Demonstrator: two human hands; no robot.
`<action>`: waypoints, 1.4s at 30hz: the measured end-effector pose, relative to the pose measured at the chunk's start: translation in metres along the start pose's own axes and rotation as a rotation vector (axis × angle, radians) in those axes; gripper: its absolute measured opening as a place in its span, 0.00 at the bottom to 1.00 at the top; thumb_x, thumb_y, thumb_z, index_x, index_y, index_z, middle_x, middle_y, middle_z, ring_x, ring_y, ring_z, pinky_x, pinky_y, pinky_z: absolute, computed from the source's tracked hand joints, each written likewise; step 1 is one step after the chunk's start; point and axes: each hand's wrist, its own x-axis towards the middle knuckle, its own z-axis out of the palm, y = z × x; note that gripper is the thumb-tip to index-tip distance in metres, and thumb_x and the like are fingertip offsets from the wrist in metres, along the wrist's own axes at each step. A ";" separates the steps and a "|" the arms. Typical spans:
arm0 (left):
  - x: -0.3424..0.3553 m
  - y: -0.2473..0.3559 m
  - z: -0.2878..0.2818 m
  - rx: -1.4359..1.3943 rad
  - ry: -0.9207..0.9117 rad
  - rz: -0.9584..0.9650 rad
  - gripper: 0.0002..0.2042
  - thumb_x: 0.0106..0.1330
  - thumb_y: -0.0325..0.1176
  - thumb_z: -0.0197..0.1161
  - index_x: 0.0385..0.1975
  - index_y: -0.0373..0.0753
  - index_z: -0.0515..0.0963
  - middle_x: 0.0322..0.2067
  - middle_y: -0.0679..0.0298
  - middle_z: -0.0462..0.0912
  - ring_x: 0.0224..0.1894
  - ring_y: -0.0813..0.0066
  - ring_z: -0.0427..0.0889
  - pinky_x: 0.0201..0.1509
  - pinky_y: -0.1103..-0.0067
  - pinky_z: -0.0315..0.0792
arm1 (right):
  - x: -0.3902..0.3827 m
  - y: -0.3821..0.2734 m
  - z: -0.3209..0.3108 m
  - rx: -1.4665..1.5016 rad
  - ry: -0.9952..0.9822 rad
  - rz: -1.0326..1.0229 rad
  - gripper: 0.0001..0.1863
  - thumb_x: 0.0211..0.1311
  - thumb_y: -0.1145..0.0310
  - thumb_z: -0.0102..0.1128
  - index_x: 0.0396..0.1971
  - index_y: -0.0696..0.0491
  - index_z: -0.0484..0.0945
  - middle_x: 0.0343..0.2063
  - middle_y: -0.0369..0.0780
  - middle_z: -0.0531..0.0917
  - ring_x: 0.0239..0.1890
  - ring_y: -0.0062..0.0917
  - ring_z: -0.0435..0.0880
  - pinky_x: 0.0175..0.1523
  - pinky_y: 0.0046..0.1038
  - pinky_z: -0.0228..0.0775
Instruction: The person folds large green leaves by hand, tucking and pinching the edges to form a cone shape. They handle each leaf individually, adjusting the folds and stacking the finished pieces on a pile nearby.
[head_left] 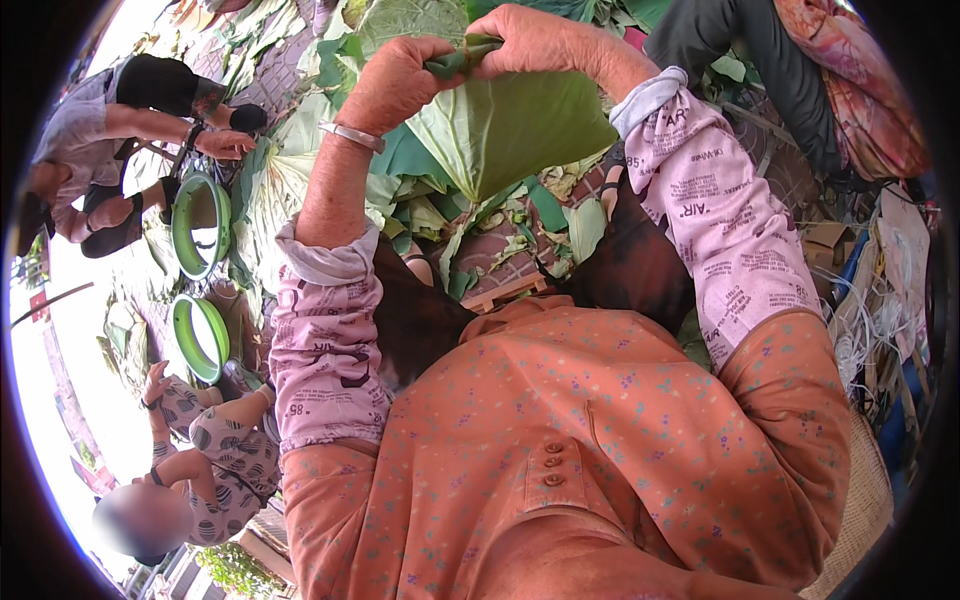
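Observation:
My left hand and my right hand meet at the top of the view, both closed on the bunched, folded edge of a large pale green leaf. The leaf hangs down between my arms in a broad fan with ribs running to a point at the bottom. More green and drying leaves lie on the paved ground below it.
At left, one co-worker sits beside two green plastic rings or basins; another person is lower down. A person's dark-trousered leg is at top right. Cardboard and tangled strips lie at right, above woven matting.

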 end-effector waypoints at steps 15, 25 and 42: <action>-0.001 0.000 0.000 -0.050 0.042 0.051 0.10 0.52 0.31 0.66 0.34 0.39 0.79 0.19 0.65 0.75 0.23 0.81 0.68 0.30 0.79 0.67 | 0.005 0.003 0.005 0.022 0.025 0.021 0.13 0.42 0.66 0.58 0.28 0.57 0.79 0.20 0.43 0.80 0.24 0.23 0.77 0.33 0.28 0.67; 0.000 0.001 0.001 -0.014 0.005 0.040 0.09 0.53 0.31 0.63 0.33 0.38 0.79 0.18 0.63 0.75 0.23 0.80 0.69 0.31 0.78 0.67 | 0.004 0.000 0.007 -0.049 -0.023 0.005 0.12 0.41 0.65 0.60 0.27 0.57 0.78 0.20 0.43 0.81 0.23 0.24 0.77 0.32 0.29 0.67; -0.003 0.008 -0.001 -0.020 -0.010 0.095 0.09 0.53 0.31 0.63 0.34 0.37 0.79 0.19 0.64 0.75 0.23 0.79 0.69 0.31 0.79 0.68 | 0.004 -0.004 0.009 -0.012 -0.035 0.077 0.12 0.41 0.69 0.58 0.29 0.57 0.79 0.20 0.43 0.81 0.24 0.24 0.78 0.32 0.29 0.67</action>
